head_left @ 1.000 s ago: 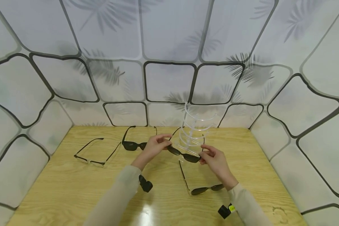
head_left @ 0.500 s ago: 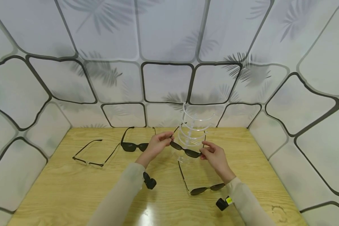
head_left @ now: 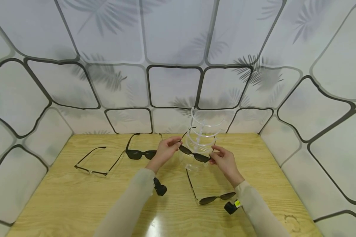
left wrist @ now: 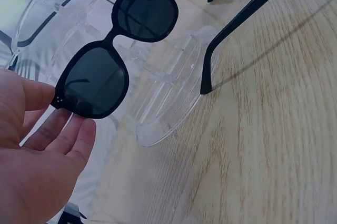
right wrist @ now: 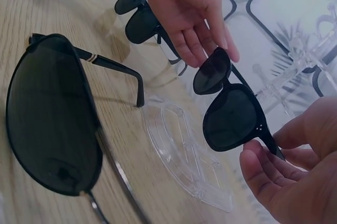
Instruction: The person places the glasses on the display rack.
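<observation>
Between both hands a pair of black sunglasses [head_left: 200,157] is held up in front of a clear plastic display stand [head_left: 199,135]. My left hand [head_left: 165,152] pinches the frame's left corner between thumb and fingers, as the left wrist view shows at close range. At the other corner my right hand [head_left: 225,163] grips the hinge end, seen in the right wrist view beside the dark lens [right wrist: 231,118]. The temples point away from me, one to each side of the stand's curved arms. Below them the stand's clear base [left wrist: 163,103] sits on the wood.
Thin-rimmed sunglasses [head_left: 208,200] lie on the wooden table [head_left: 77,204], nearest me, temples toward the stand. Thick black sunglasses [head_left: 134,154] lie left of the left hand. Farther left are half-rim eyeglasses [head_left: 90,171]. A patterned backdrop [head_left: 178,89] encloses the back and sides.
Both hands have carried the black sunglasses slightly up and away from me, closer against the stand. The glasses on the table lie as before; the whole view has shifted a little.
</observation>
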`<state>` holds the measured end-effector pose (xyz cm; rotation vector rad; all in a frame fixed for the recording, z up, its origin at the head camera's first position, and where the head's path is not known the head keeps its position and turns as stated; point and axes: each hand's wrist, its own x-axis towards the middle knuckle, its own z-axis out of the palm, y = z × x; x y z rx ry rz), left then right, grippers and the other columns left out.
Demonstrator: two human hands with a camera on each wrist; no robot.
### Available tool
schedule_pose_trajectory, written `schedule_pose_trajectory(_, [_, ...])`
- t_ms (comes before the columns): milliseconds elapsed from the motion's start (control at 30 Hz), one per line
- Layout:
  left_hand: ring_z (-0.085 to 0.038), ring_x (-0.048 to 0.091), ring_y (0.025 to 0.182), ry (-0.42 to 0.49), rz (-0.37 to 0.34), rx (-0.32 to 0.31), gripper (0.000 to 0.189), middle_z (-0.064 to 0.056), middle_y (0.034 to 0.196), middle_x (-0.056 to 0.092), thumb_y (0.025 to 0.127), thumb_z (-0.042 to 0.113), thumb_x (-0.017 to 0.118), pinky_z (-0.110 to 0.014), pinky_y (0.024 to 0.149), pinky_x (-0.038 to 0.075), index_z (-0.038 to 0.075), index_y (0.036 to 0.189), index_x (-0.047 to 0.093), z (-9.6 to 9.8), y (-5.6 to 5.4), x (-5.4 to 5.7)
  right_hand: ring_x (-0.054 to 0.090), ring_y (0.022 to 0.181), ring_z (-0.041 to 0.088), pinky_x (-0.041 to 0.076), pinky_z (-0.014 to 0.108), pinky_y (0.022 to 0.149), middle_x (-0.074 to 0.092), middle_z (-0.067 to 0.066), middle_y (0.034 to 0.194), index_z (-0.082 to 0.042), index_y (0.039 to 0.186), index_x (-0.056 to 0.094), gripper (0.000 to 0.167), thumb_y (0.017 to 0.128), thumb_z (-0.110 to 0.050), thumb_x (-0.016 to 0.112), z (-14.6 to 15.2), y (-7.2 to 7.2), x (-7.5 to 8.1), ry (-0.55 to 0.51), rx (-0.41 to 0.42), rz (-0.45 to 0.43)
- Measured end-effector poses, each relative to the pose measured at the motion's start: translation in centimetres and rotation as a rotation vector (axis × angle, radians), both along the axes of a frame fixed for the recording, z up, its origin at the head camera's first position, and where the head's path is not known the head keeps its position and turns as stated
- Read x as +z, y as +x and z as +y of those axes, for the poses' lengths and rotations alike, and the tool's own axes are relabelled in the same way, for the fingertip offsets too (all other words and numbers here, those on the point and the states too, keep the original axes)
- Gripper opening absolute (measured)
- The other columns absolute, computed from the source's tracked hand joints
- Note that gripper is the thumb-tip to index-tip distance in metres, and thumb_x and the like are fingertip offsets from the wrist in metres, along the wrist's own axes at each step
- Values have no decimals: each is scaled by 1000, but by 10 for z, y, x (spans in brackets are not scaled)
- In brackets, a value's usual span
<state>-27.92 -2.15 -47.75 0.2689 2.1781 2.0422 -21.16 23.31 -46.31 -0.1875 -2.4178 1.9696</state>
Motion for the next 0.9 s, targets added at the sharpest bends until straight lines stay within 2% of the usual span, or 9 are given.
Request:
schedule_pose_trajectory(167, [-31,68,125,-5,-2,16,32,-22,133,71,106,6,63,-40,100,59,4,136,70,4,-4,-2,72,72,10,63,26,72,77,14,100,9,148,53,46,104,1,60,1,-5,-2,-13,-12,-10])
schedule_pose_trajectory(467, [-33,69,124,-27,3,31,32,-25,133,70,106,5,61,-38,96,60,-3,136,68,8,-8,-6,70,69,8,63,26,71,76,25,106,11,149,51,47,103,2,60,2,-11,-8,-15,-12,-16])
schedule_pose_trajectory(600, [-33,68,124,-40,-15,40,33,-23,133,71,106,5,62,-36,95,60,-3,137,68,8,-8,-10,70,68,8,63,25,70,76,23,103,11,148,52,47,103,1,60,2,-12,-12,-18,-18,-28])
schedule_pose_trajectory(767, [-33,69,122,-50,-6,50,32,-22,131,73,105,4,62,-32,92,60,-2,136,69,9,-8,-14,68,66,7,62,22,68,76,19,99,11,148,51,47,103,1,60,3,-15,-16,-22,-22,-31])
schedule_pose_trajectory(900, [-33,69,120,-66,8,48,32,-21,130,73,105,5,63,-30,90,60,-2,136,69,10,-9,-16,68,67,7,62,23,69,76,21,102,10,149,51,47,103,1,60,4,-16,-17,-14,-17,-32])
